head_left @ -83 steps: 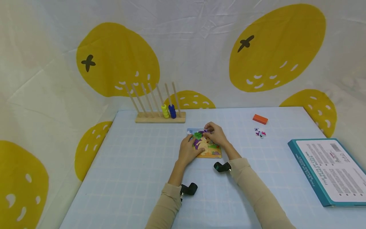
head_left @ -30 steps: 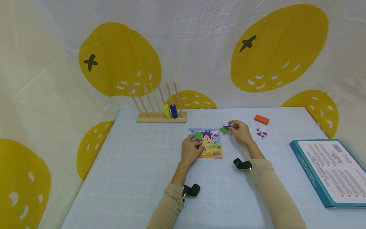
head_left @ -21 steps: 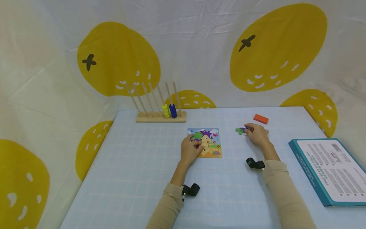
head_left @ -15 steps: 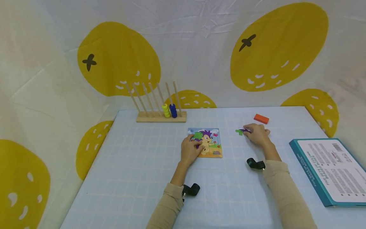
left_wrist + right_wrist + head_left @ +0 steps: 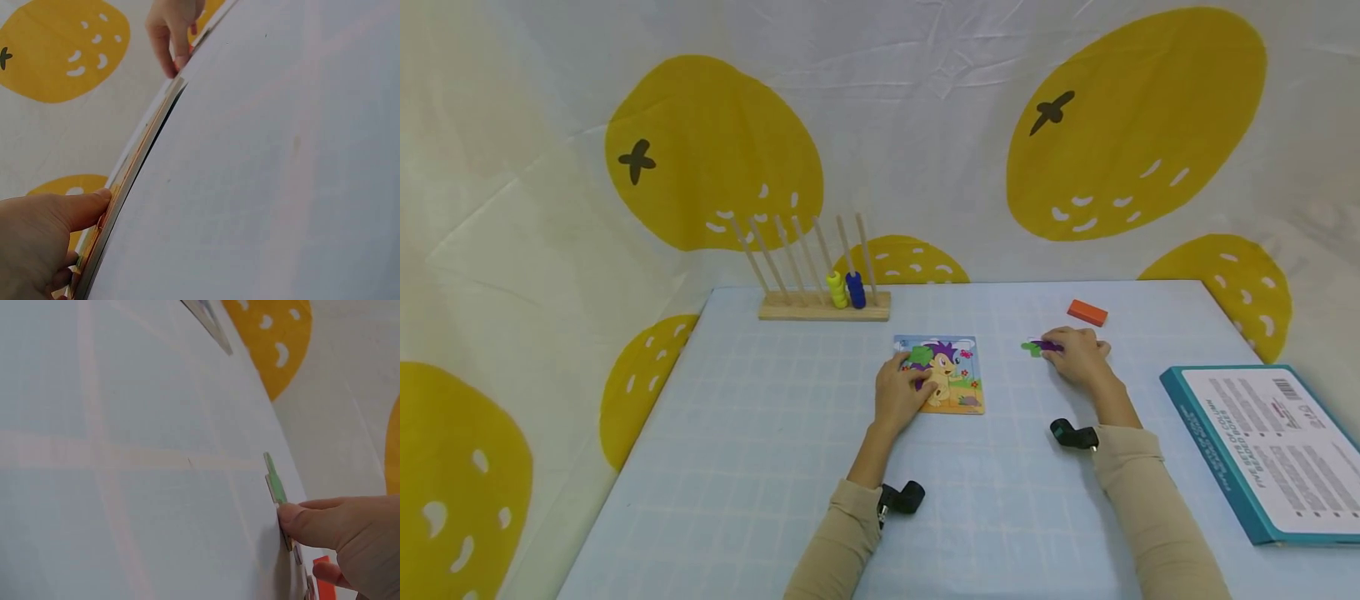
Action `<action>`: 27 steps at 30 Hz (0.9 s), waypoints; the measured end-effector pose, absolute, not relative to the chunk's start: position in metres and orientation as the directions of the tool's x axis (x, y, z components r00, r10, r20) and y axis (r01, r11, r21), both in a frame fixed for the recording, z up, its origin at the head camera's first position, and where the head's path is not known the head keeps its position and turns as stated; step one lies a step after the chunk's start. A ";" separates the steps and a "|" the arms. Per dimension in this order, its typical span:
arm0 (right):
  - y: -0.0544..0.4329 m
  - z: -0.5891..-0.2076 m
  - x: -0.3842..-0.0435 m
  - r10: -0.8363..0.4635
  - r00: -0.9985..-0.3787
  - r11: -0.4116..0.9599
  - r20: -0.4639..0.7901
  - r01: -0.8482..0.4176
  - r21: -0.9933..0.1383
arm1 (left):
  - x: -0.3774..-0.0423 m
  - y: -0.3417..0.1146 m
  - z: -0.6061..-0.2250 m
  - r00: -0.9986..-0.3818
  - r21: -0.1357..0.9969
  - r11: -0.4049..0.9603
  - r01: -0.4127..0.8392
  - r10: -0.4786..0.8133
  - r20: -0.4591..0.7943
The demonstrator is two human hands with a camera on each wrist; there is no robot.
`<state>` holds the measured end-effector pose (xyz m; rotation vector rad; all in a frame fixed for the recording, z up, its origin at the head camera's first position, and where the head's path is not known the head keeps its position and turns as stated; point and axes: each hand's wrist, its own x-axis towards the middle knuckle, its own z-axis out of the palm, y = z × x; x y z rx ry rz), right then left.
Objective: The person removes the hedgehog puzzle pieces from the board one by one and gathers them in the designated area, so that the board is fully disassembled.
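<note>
In the head view, my left hand rests on the square jigsaw puzzle with a purple-spiked hedgehog picture. Its fingers are spread over the left part, near a green patch. The left wrist view has the thumb lying along the edge of the puzzle board. To the right, my right hand pinches a green and purple puzzle piece low at the table. In the right wrist view, the thumb presses the green piece, with more pieces just behind it.
A wooden bead stand with yellow and blue beads stands at the back left. An orange block lies just beyond my right hand. A large teal-edged box lies at the right.
My right hand has left the puzzle and moved right with the green and purple piece, down beside the orange block. It now covers the loose piece there. My left hand stays on the puzzle.
</note>
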<state>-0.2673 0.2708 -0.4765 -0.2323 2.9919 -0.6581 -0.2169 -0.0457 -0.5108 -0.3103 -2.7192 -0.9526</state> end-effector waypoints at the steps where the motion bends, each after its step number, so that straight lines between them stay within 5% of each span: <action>1: 0.272 -0.476 -0.267 -0.160 -0.986 0.897 -0.037 -0.129 -0.423 | -0.217 -0.045 -0.511 -0.948 0.581 0.766 0.276 0.119 0.294; 27: 0.274 -0.478 -0.262 -0.140 -0.990 0.882 0.004 -0.127 -0.454 | -0.216 -0.046 -0.513 -0.943 0.551 0.783 0.288 0.132 0.304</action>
